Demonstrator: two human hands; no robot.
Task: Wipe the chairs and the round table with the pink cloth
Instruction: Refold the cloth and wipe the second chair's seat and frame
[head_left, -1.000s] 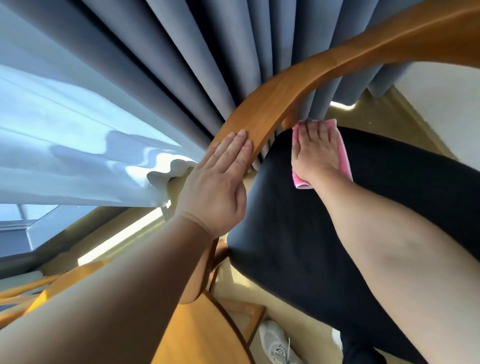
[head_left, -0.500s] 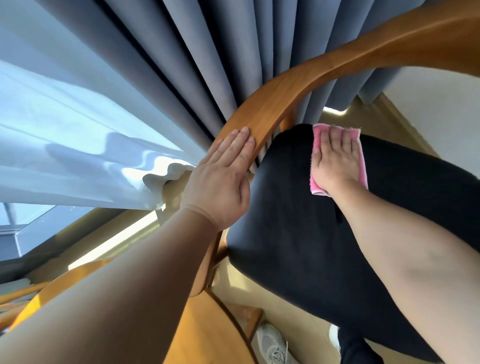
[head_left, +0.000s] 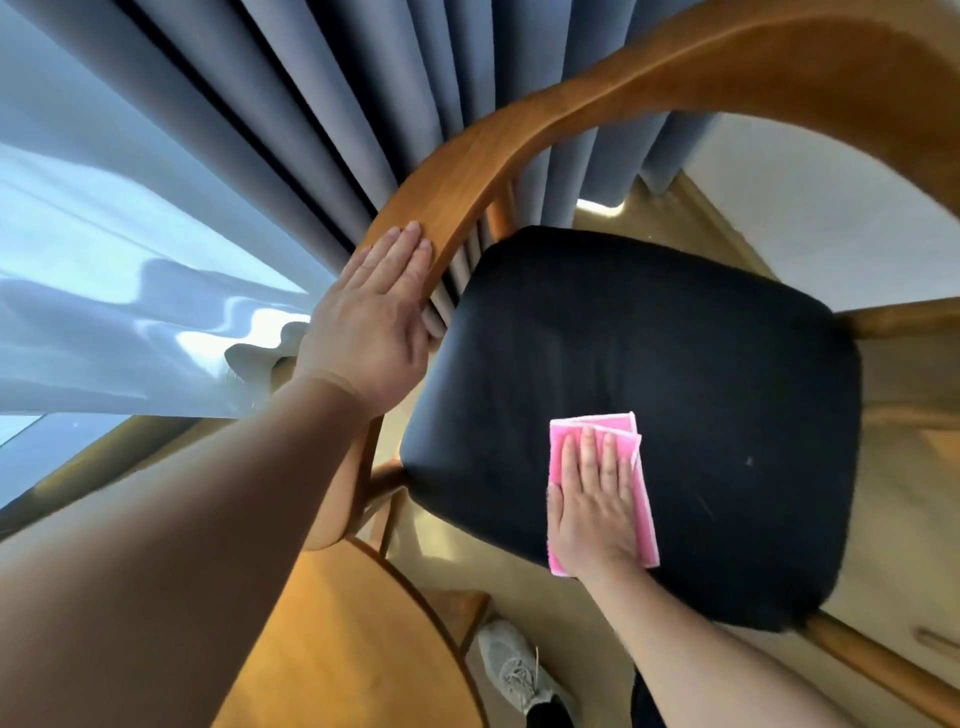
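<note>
A wooden chair with a curved back rail (head_left: 524, 140) and a black padded seat (head_left: 675, 374) stands below me. My right hand (head_left: 592, 504) lies flat on the folded pink cloth (head_left: 644, 525), pressing it onto the front left part of the seat. My left hand (head_left: 374, 322) rests flat with fingers together on the left end of the back rail, holding nothing. The edge of the round wooden table (head_left: 343, 639) shows at the bottom left, partly hidden by my left forearm.
Grey-blue curtains (head_left: 322, 104) and a white sheer curtain (head_left: 104, 291) hang right behind the chair on the left. A white wall (head_left: 810, 218) is at the far right. My grey shoe (head_left: 519, 670) stands on the tan floor between table and chair.
My right hand has slid the pink cloth from the back edge of the seat toward the front. The left hand stays on the back rail. The view has pulled back.
</note>
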